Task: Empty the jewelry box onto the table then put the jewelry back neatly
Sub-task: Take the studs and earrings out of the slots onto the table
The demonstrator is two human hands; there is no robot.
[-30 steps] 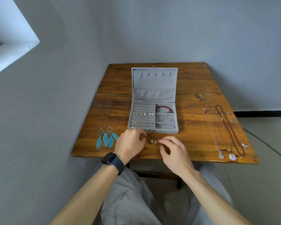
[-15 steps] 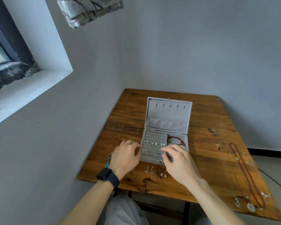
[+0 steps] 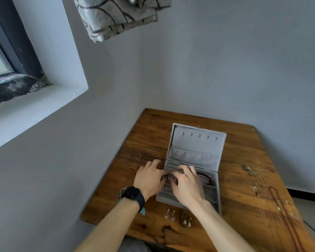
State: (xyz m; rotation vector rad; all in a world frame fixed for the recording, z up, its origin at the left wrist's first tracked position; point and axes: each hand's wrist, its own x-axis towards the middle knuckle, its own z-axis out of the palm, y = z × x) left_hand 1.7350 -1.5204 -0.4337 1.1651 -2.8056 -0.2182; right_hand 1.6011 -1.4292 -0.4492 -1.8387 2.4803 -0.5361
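Left grip (image 3: pixel 149 180), right grip (image 3: pixel 186 184) at box (image 3: pixel 196 142)

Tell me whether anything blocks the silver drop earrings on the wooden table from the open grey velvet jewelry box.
Nothing lies on the wooden table between the silver drop earrings and the grey velvet jewelry box; its lid stands open. Only the left hand and right hand cover its slotted rows.

No text, label, brand or number can be read on anything here.
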